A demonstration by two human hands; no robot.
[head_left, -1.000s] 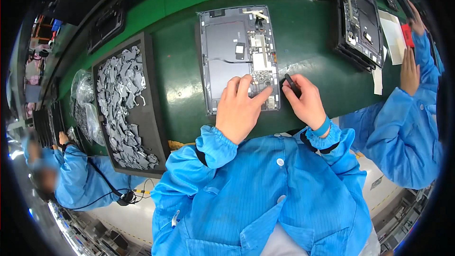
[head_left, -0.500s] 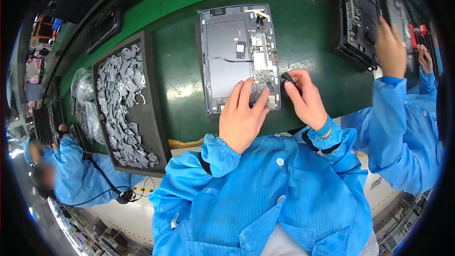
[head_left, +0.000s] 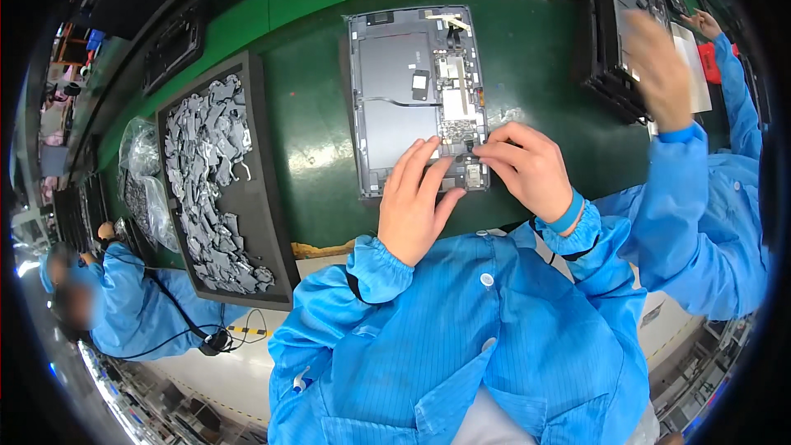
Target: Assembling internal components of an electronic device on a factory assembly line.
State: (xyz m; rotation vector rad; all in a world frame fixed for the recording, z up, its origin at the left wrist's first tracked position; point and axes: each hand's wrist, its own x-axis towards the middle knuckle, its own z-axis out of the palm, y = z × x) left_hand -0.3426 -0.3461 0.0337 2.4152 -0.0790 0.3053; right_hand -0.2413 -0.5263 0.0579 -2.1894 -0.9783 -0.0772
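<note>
An opened tablet (head_left: 395,132) lies upright in front of me, its grey casing exposed, with a green-and-silver circuit board (head_left: 455,103) along its right side. My left hand (head_left: 414,202) rests on the tablet's lower part, fingers stretched out and apart, the fingertips just left of the board's lower end. At the lower right edge of the board, my right hand (head_left: 531,171) is closed in a pinch on a small black part, mostly hidden by the fingertips. A thin black cable (head_left: 395,101) runs across the casing to the board.
On my left stands a dark foam tray (head_left: 262,189) full of grey small parts (head_left: 206,173), with clear plastic bags (head_left: 144,165) beyond it. Stacked open devices (head_left: 618,49) stand at the far right. A co-worker's hand (head_left: 659,74) and blue sleeve (head_left: 684,198) reach in there.
My right hand has moved left onto the tablet's lower right edge, bringing the small black part to the board. My left thumb has spread downward. The co-worker's hand at right has moved.
</note>
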